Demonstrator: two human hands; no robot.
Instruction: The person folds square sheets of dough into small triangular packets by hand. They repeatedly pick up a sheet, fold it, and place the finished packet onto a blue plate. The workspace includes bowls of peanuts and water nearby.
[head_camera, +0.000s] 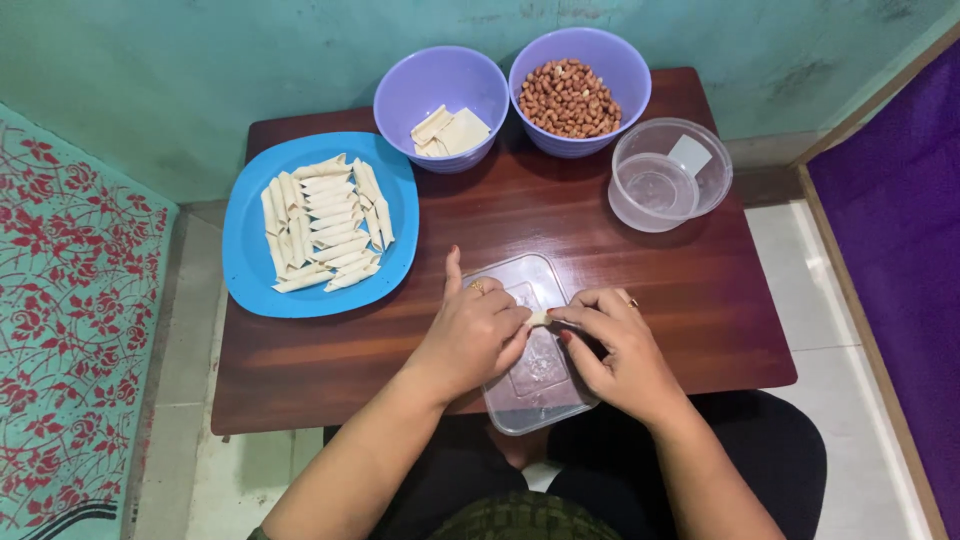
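Both hands pinch one small pale pastry roll (540, 318) between their fingertips, left hand (473, 335) and right hand (618, 345) meeting over a clear plastic lid (530, 385). Beyond the left hand sits a blue plate (250, 250) of finished rolls.

One dark brown wooden table (700, 300) carries everything. There are two round purple plastic bowls: one bowl (400, 95) with a few flat pale dough sheets (452, 132), the other bowl (625, 65) with many brown peanuts (568, 98), too many to count. There is one blue plastic plate (250, 250) with about thirty thin rolled pale dough sticks (325, 222), one round clear plastic container (660, 180), and one clear rectangular plastic lid (535, 390). Two hands are there, a left hand (468, 335) and a right hand (618, 345), with one small dough piece (540, 318) between them.
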